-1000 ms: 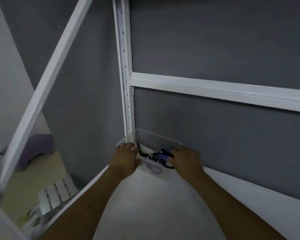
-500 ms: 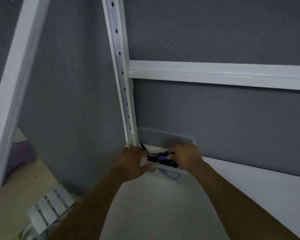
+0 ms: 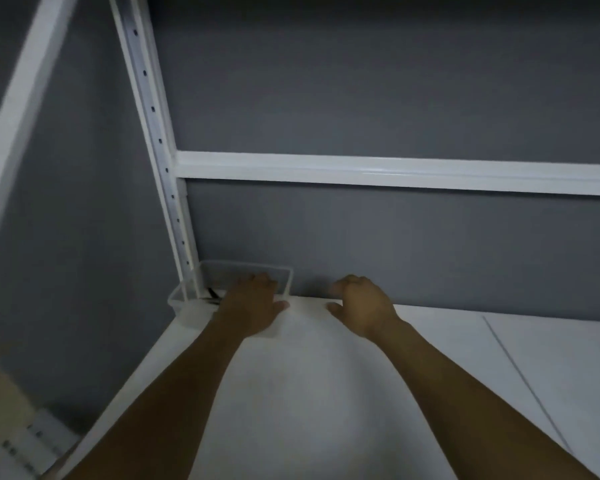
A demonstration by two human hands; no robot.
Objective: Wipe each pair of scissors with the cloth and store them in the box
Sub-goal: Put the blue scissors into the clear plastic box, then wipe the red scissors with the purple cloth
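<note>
We look down at a white shelf (image 3: 309,393) set against a grey wall (image 3: 395,81). The clear plastic box (image 3: 187,308) stands at about 11 o'clock from us, in the shelf's far left corner. Its back is against the wall, and its left end is right by the foot of a white upright post (image 3: 153,109) with a row of holes.

Inside the box, only a dark sliver of the scissors (image 3: 214,294) shows, lying low at the left end. The rest of what it holds is hidden under our arm.

Our left hand (image 3: 250,308) lies on top of the right half of the box, with the thumb spread out toward 3 o'clock at the near right corner. The fingers (image 3: 257,280) bend down past the knuckles toward the far rim. We cannot tell whether they grip the box or anything inside it.

Our right hand (image 3: 366,304) is at 3 o'clock from the box, apart from it and close to the wall, low over the shelf. Its fingers (image 3: 350,282) are loosely curled and hold nothing, and the thumb points back toward 9 o'clock.

A white rail (image 3: 395,171) runs from the post toward 3 o'clock across the wall, above both hands. A second white post (image 3: 18,98) slants up the left edge of the view. At 7 o'clock, below the shelf edge, there is a blurred white slatted piece (image 3: 18,452).
</note>
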